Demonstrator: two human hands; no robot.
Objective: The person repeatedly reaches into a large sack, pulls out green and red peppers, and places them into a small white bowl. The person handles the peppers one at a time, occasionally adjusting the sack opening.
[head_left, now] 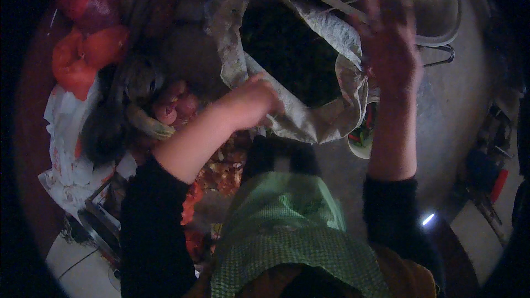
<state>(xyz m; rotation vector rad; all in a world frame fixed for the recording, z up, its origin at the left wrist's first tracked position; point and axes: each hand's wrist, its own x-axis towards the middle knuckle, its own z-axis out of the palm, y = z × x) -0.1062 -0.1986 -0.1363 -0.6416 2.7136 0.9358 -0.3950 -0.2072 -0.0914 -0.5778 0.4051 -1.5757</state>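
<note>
A pale woven sack (pixel 232 38) stands with its mouth wide and its rim rolled outward. Dark green leafy stuff (pixel 287 49) fills its inside, too dim to make out in detail. My left hand (pixel 254 102) is closed on the sack's near left rim. Beyond the sack's right side, my right hand (pixel 391 55) reaches up toward a large round basin (pixel 441 27). Motion blurs this hand, but its fingers look stretched and apart, with nothing clear between them.
Beside my right forearm sits a small bowl (pixel 360 146) holding red and green pieces. Red plastic bags (pixel 91 55) and a white bag (pixel 69 149) lie at the left, near reddish round vegetables (pixel 174 105). A green checked apron (pixel 287 215) covers my lap.
</note>
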